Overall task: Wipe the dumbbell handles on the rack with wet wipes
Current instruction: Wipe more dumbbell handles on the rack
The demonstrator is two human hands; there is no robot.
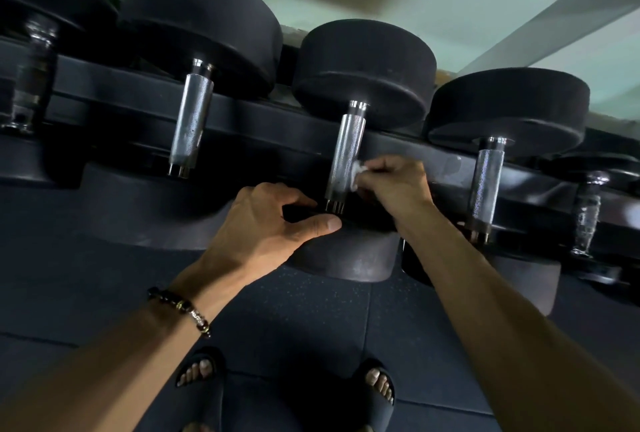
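A dark rack (263, 120) crosses the view from 9 o'clock down toward 3 o'clock and carries a row of black dumbbells. The middle dumbbell (363, 64) lies near the centre, its far head at 12 o'clock and its near head at 6 o'clock, with the knurled metal handle (348, 151) between them. The left hand (266, 220) is at 7 o'clock from the handle; it grips the upper edge of the near head, the thumb lying along the rim. The right hand (394, 186) is at 4 o'clock from the handle, just beside it, and its curled fingers pinch a small white wet wipe (356, 173) that touches the handle's lower right side. A beaded bracelet (183, 310) sits on the left wrist.
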